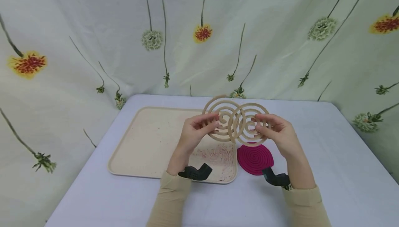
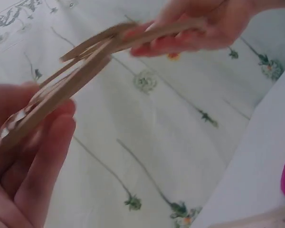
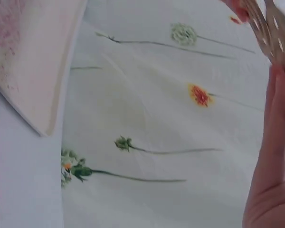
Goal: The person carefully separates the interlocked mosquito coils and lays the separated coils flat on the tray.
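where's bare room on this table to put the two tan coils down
Free: the beige tray's left half and the lilac tablecloth right of the magenta spiral coil. Crowded: the middle, where both hands hold the interlocked tan spiral coils.

Pale floral curtain (image 1: 93,29) as backdrop behind; white table (image 1: 327,157) with rounded corners in front, soft even light.

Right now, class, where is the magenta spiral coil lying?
In the head view, the magenta spiral coil lies flat on the white table, just right of the beige tray, below the right hand.
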Demonstrator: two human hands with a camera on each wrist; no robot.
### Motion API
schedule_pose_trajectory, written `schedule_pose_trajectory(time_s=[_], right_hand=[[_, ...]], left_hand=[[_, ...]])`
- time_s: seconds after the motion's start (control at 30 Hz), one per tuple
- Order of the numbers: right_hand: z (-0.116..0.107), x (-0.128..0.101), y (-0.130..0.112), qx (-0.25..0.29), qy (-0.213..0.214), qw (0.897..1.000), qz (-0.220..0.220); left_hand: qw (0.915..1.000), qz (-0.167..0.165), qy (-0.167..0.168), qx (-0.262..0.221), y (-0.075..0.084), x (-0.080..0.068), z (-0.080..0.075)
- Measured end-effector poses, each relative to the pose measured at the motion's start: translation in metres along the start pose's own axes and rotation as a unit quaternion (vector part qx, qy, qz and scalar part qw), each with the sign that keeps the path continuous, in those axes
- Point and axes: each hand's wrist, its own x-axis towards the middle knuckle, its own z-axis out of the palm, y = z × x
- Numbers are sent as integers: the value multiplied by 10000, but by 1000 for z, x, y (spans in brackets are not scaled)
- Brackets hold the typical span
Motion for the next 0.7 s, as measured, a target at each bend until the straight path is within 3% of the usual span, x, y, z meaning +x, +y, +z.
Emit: schedule_pose_trajectory(time_s=[0.1,0.2,0.3,0.4,0.57,0.7], right_hand=[[-17,-4,-4,-617,-964,9933,155],[-25,-5,-4,-1053,-1618,9806,353],[-24,-4,-3,-1224,-1813,9745,503],[-19,-3,-2,-1202,-1460,9803,572],[-4,-1,1,-544,-223,9978,294],[6,1,3,30,489,9988,42]], left_hand=[[9933,48,-1117,309,3,-2,-14],[9758,-133,-2144,415,4,-4,-19],[9616,-423,-2662,524,5,-4,-18],[9684,-549,-2361,587,5,-4,-15],[9905,-324,-1151,677,5,-3,-9],[9994,-157,-234,224,2,-1,0]])
